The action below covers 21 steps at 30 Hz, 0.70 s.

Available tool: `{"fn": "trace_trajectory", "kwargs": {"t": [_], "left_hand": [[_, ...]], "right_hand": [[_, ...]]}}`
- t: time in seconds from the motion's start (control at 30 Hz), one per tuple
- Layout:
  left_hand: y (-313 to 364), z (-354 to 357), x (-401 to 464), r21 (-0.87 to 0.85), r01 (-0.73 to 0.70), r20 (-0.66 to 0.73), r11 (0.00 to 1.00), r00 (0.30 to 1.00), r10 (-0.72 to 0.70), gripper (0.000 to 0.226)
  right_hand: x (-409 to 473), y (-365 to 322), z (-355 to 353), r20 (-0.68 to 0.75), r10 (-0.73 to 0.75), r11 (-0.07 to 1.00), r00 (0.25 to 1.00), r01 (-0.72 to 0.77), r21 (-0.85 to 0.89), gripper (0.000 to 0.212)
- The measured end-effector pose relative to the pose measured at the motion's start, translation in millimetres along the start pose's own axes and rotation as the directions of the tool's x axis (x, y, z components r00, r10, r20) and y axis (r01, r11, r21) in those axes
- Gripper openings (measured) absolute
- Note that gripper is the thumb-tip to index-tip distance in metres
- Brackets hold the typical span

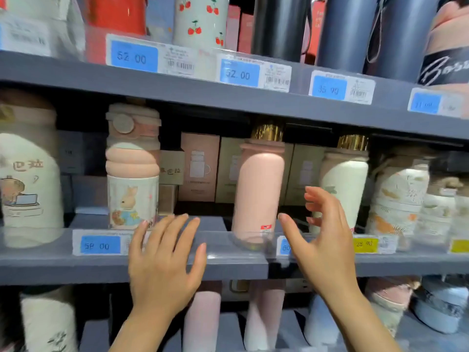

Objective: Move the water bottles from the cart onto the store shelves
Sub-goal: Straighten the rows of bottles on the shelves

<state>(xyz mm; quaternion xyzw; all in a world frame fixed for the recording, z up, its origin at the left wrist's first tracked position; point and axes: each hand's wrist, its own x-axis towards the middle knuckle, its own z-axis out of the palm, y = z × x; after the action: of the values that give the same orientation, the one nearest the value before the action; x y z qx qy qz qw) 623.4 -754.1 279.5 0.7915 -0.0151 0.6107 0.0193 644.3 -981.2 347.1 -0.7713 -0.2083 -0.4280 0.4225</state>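
From the head camera we saw a pink bottle (258, 191) with a gold cap standing upright on the middle shelf (76, 265), behind the clear front lip. Our left hand (165, 260) hovered in front of that shelf's edge, to the left of the bottle, its fingers (177, 232) spread straight and holding nothing. Our right hand (322, 240) was raised just right of the bottle, fingers (317, 199) apart and loosely bent, its thumb pointing towards the bottle's lower part without gripping it. The bottle stood between the two hands. A rabbit-print bottle (132, 174) stood further left, and a white bottle (345, 181) behind our right hand.
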Motion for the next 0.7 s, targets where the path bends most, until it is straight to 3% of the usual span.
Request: {"fn": "trace_trajectory", "kwargs": {"t": [0.1,0.2,0.33,0.53,0.7], "left_hand": [[1,9,-1,0.089,-0.014,-0.049,0.996,0.999,0.018,0.039],[3,10,-1,0.128,-0.016,-0.057,0.992,0.998,0.024,0.039],[6,9,-1,0.138,-0.011,-0.036,0.99,0.999,0.016,0.038],[5,9,0,0.143,-0.004,-0.062,0.99,0.998,0.013,0.041],[4,8,-3,0.146,-0.011,-0.055,0.989,0.998,0.019,0.038]], "right_hand": [[22,10,-1,0.196,0.059,0.993,0.979,-0.077,0.089,0.081],[45,12,8,0.4,0.108,0.959,0.91,-0.201,0.2,0.104],[63,16,24,0.563,0.203,0.84,0.801,-0.438,0.32,0.102],[58,11,35,0.504,0.238,0.856,0.83,-0.424,0.296,0.078],[47,-8,50,0.362,0.288,0.943,0.886,-0.328,0.053,0.083]]}}
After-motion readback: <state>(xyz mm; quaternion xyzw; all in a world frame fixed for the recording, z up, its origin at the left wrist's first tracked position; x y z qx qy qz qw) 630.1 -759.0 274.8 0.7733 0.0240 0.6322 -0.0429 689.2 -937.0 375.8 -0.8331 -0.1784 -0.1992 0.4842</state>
